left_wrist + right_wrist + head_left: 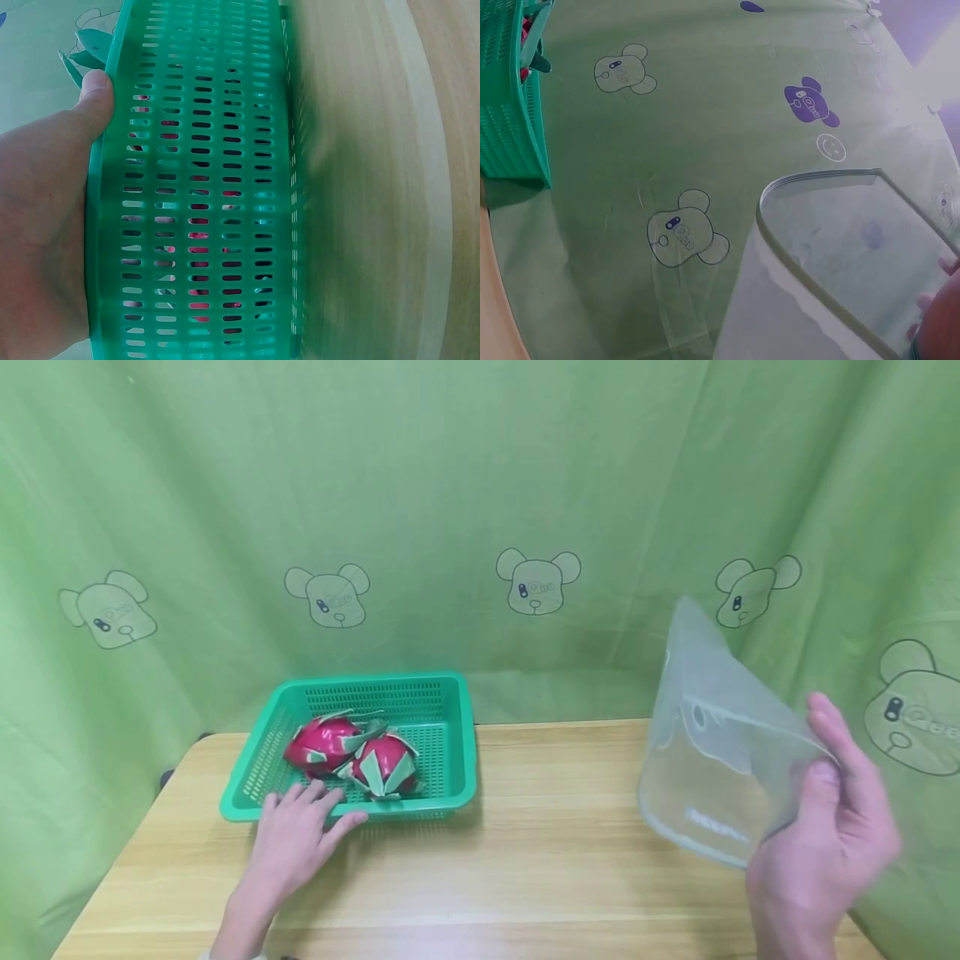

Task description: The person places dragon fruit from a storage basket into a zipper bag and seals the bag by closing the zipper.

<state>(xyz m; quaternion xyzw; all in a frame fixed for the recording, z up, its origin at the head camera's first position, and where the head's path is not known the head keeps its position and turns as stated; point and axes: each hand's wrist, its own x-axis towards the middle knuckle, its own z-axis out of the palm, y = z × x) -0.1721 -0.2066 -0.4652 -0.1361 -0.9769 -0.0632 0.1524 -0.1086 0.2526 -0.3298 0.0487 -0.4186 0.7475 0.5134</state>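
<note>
Two pink dragon fruits [321, 743] with green scales lie side by side in a green plastic basket [467, 760]. My left hand [296, 835] rests over the basket's near rim, fingers reaching slightly inside. In the left wrist view, the thumb [96, 94] touches the rim, and pink fruit shows through the slots of the wall. At the right, my right hand [821, 835] grips a translucent frosted plastic bag [708, 760] by its side, thumb toward me. The bag is held up above the table, and its ridged edge shows in the right wrist view.
The basket stands toward the back left of a light wooden table [555, 827]. Behind and around the table hangs a green curtain [450, 485] printed with bear heads, close to the table's back edge.
</note>
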